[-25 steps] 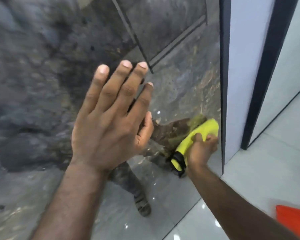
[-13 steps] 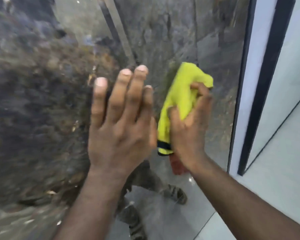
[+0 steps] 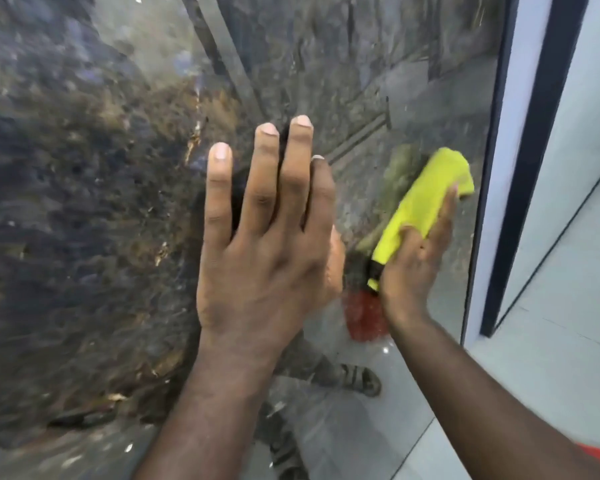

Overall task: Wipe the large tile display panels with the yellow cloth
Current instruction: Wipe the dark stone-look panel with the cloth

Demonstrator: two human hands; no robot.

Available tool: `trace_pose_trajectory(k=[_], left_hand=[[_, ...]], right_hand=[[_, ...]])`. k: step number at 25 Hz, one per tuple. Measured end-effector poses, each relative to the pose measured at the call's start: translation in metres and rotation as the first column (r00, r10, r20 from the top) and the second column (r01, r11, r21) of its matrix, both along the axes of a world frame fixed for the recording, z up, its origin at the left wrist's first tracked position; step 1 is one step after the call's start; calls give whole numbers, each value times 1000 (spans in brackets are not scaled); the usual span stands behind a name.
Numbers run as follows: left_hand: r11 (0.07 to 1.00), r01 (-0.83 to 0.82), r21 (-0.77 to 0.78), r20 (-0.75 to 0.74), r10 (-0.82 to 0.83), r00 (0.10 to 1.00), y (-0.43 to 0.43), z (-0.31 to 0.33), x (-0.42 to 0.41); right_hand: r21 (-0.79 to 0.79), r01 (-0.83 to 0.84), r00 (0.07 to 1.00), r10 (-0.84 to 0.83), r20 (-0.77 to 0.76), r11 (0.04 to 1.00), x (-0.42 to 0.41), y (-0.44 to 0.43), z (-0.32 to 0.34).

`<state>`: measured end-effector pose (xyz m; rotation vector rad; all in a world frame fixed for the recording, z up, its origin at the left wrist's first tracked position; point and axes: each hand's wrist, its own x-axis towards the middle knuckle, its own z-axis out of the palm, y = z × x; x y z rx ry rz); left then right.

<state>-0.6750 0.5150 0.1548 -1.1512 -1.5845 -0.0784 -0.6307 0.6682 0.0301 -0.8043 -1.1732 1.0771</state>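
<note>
A person's two bare hands rest against a large, glossy tile display panel [image 3: 84, 202] that stands upright and fills most of the view; its surface is dark and marbled in grey, blue and brown. The left hand [image 3: 267, 258] lies flat on the panel near the middle, palm to the tile, its fingers [image 3: 219, 188] straight, pointing up and slightly spread, holding nothing. To its right, well apart from it, the right hand [image 3: 416, 268] grips a folded yellow cloth [image 3: 426, 199] and presses it to the panel close to the panel's right edge. The thumb lies across the front of the cloth and the other fingers run up along its right side. The cloth is folded into a long, narrow pad. Its long axis slants from lower left to upper right, with the upper end pointing toward the panel's right edge and the lower end, which carries a black trim, tucked at the heel of the hand. A dim greenish reflection of the cloth shows in the tile just to its left. Lower in the panel are a blurred red reflection and the reflection of a sandalled foot. Right of the panel stands a pale strip, then a dark upright frame [image 3: 534, 168], with pale floor tiles [image 3: 551, 358] below.
</note>
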Motion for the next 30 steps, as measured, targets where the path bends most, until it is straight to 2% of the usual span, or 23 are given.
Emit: trace_pose_trajectory(k=[1, 2, 3, 5, 6, 7, 8, 9, 10, 11, 13, 15, 16, 17, 18, 19, 20, 23, 24, 27, 28, 30], left_hand=[[1000, -18, -7, -11, 18, 1000, 1, 0, 1], [999, -35, -8, -22, 35, 999, 2, 0, 1], [999, -47, 0, -27, 47, 999, 3, 0, 2], [997, -51, 56, 5, 51, 999, 1, 0, 4], [996, -45, 77, 44, 42, 998, 3, -3, 8], [997, -33, 70, 77, 28, 997, 8, -11, 13], [999, -18, 27, 94, 16, 995, 13, -21, 18], [999, -2, -48, 96, 6, 995, 19, -35, 22], [991, 11, -132, 91, 1, 996, 25, -49, 23], [979, 12, -203, 88, 6, 996, 29, -63, 22], [966, -29, -255, 31, 38, 999, 33, -80, 14], [973, -47, -225, -14, 45, 999, 32, -91, 7], [977, -54, -208, -32, 49, 998, 31, -94, 6], [978, -60, -200, -51, 51, 997, 31, -96, 6], [979, -64, -193, -66, 52, 996, 31, -97, 5], [980, -68, -187, -76, 54, 996, 31, -98, 5], [981, -70, -181, -82, 56, 995, 32, -98, 4], [980, -81, -180, -93, 64, 994, 33, -99, 5], [979, -85, -183, -100, 68, 993, 32, -98, 7], [979, -76, -188, -112, 55, 992, 33, -98, 6], [980, -69, -188, -112, 49, 993, 33, -98, 5], [980, -61, -187, -120, 39, 992, 36, -99, 4]], right_hand=[[-153, -32, 999, 26, -39, 988, 3, 2, -2], [-134, -55, 998, 56, -2, 989, 8, -3, 0], [20, -81, 994, 80, 68, 997, 12, -11, -3], [330, -191, 977, 149, 149, 924, 18, -22, -22], [348, -182, 978, 133, 160, 920, 18, -9, -40], [229, -124, 985, 92, 144, 965, 14, 7, -66], [-37, -65, 992, 69, 105, 997, 11, 20, -91], [-322, -32, 997, 52, 54, 946, 11, 28, -108], [-479, -38, 999, 48, 9, 877, 14, 28, -117], [-497, -78, 996, 85, -9, 865, 17, 21, -119], [-253, -193, 977, 209, 34, 948, 24, -1, -118], [-94, -221, 971, 228, 70, 971, 23, -5, -144], [-163, -186, 977, 200, 73, 969, 21, 3, -164], [-365, -153, 983, 178, 35, 918, 19, 13, -186], [-572, -143, 987, 158, -23, 808, 19, 21, -201], [-687, -144, 988, 147, -54, 712, 23, 22, -205], [-690, -165, 984, 163, -68, 705, 28, 16, -199], [-454, -204, 976, 215, -28, 867, 41, -8, -191], [-472, -191, 978, 207, -18, 861, 40, -7, -194], [-747, -186, 981, 160, -108, 639, 31, 4, -203], [-733, -183, 982, 153, -108, 655, 31, 1, -196], [-611, -210, 975, 208, -75, 763, 35, -13, -188]])
